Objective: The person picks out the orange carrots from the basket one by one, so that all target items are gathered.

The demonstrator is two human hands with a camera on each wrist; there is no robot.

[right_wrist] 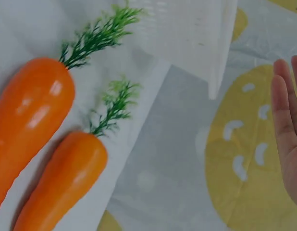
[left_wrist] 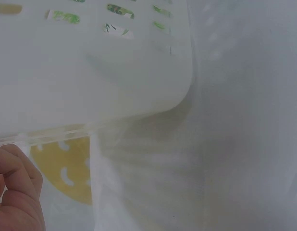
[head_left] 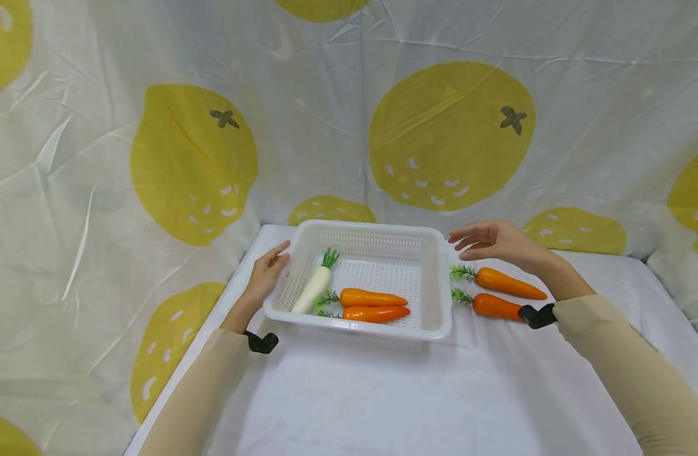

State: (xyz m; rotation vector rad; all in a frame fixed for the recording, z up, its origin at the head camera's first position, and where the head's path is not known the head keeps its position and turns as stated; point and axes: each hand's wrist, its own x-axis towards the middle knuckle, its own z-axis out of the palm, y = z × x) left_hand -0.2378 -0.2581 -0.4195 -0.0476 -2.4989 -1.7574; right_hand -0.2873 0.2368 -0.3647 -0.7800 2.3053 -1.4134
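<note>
At the basket (head_left: 377, 273), left hand (head_left: 266, 273) grips rim; right hand (head_left: 491, 242) outstretched near loose carrots (head_left: 510, 283); radish (head_left: 313, 291) whole only in head view.

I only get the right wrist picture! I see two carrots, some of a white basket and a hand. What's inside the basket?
Observer: In the head view, the basket has a white radish and two carrots in it.

Kid: Ooh! Is the left hand there too?

Observer: Yes, it's at the basket's left end in the head view.

Kid: My picture cuts off the tips! Where does the outside carrot closer to the right hand point?

Observer: Its tip points away from the basket.
</note>
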